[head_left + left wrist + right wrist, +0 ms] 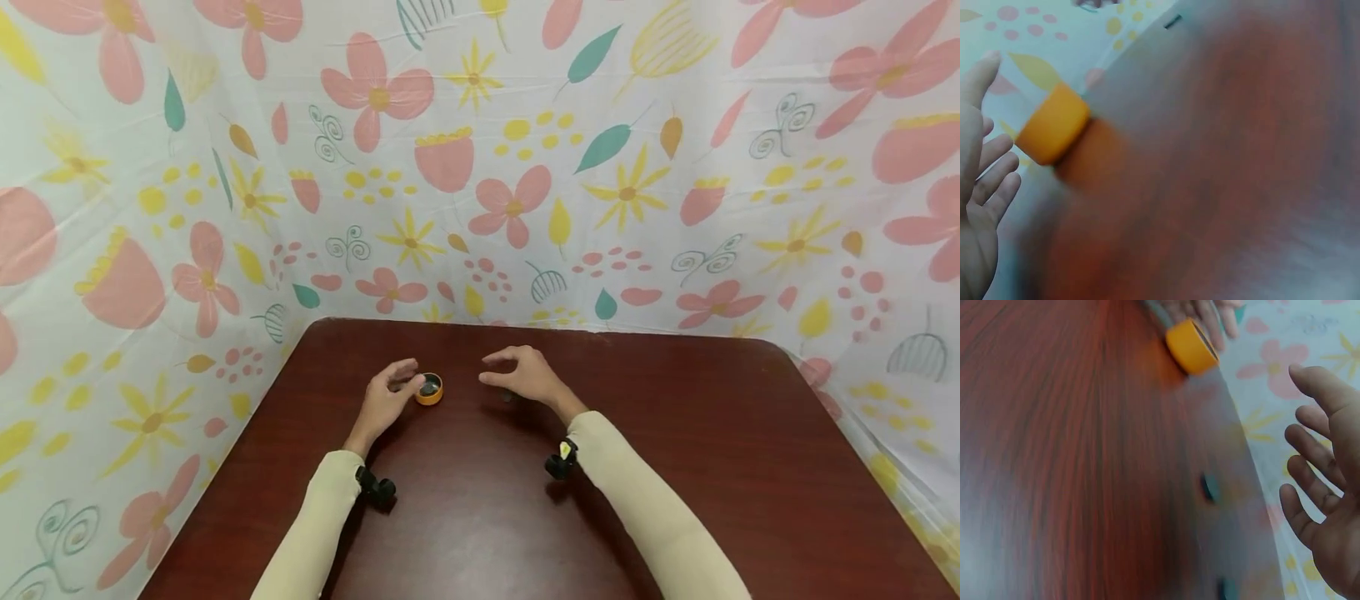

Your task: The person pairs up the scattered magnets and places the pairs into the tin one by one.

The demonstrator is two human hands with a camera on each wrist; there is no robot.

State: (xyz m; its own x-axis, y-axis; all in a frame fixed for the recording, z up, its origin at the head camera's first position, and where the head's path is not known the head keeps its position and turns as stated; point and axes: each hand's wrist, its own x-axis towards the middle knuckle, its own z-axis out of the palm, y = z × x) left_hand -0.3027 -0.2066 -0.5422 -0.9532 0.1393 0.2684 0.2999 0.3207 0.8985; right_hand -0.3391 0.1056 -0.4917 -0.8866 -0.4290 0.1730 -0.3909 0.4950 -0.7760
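A short round orange container (429, 400) stands on the table, with dark and greyish things inside. My left hand (390, 400) is just left of it, thumb tip at the rim in the head view. In the left wrist view the fingers (1000, 181) are spread and the palm holds nothing. To the container's right, my right hand (528, 375) is held over the table with loosely bent fingers and nothing between them. Near it, two small dark flat pieces, one upper (1210, 487) and one lower (1227, 589), lie on the table in the right wrist view.
The dark red-brown wooden table (465, 500) has rounded far corners. A white cloth with a flower print (525, 275) hangs behind it and along its sides. Each sleeved wrist carries a black camera, one on the left (377, 490) and one on the right (561, 461).
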